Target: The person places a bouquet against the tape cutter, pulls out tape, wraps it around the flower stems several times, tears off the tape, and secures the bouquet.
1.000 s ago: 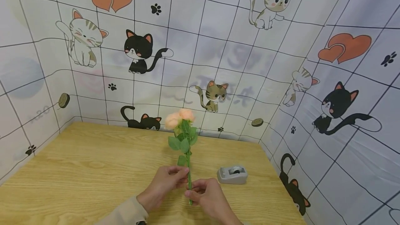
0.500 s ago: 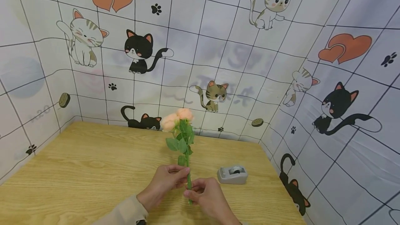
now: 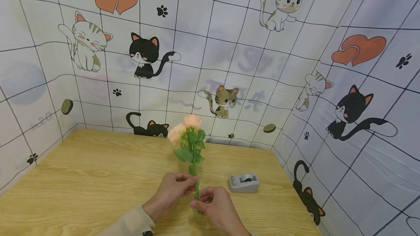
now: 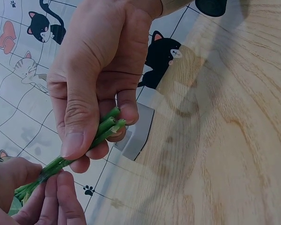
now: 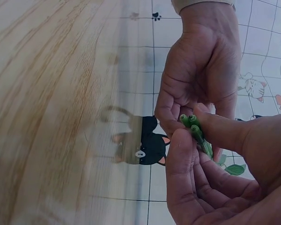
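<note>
A small bunch of peach roses (image 3: 191, 121) with green leaves (image 3: 184, 154) is held up over the table, blooms pointing away from me. My left hand (image 3: 178, 187) pinches the green stems between thumb and fingers, below the leaves. Lower down, my right hand (image 3: 214, 203) pinches the same stems close to their cut ends. Three stem ends (image 4: 113, 123) poke out past the right fingers in the left wrist view. They also show between the right thumb and fingers in the right wrist view.
A grey tape dispenser (image 3: 244, 183) stands on the wooden table (image 3: 82, 177), right of the flowers. Fabric printed with cats and grid lines (image 3: 193, 46) encloses the back and both sides of the table.
The rose heads have swung a little to the left and turned. Both hands keep their pinch on the stems, the right one shifting slightly left.
</note>
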Demonstrator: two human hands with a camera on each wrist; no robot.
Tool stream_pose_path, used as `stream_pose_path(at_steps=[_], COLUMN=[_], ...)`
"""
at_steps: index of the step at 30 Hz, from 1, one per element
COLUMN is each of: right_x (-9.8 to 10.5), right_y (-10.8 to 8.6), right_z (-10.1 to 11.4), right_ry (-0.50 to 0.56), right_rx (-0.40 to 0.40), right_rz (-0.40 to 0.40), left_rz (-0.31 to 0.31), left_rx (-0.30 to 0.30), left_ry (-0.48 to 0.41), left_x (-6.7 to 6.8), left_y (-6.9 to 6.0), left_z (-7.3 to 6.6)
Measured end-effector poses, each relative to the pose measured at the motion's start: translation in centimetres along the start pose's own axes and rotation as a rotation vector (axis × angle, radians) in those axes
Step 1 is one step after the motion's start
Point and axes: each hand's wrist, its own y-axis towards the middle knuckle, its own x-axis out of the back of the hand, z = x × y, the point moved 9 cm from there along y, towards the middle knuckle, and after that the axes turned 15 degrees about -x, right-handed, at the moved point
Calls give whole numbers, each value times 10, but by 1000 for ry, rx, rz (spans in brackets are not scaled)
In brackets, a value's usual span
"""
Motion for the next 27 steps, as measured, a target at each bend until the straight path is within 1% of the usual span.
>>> stream_pose_path(at_steps=[5, 9, 12, 14, 17, 20, 24, 27], right_x=[1, 1, 0, -1, -4, -7, -12, -16], right_y=[1, 2, 3, 3, 3, 3, 1, 1], right_z=[-1, -2, -3, -2, -4, -9, -17, -21], right_ry=[-26, -38, -50, -54, -45, 24, 188, 267], right_rx=[-14, -38, -37, -23, -1, 0, -62, -107], right_rz=[-21, -34, -30, -12, 41, 128, 257, 315], left_rz=[-1, -13, -20, -21, -15, -4, 7, 23], left_rx=[-15, -14, -13, -16, -17, -16, -18, -19], left_ry=[31, 62, 75, 72, 62, 48, 40, 38], left_x=[2, 3, 4, 4, 5, 5, 7, 8], left_y=[1, 1, 1, 1, 0, -1, -1, 0], left_z=[-1, -1, -2, -2, -3, -3, -2, -1])
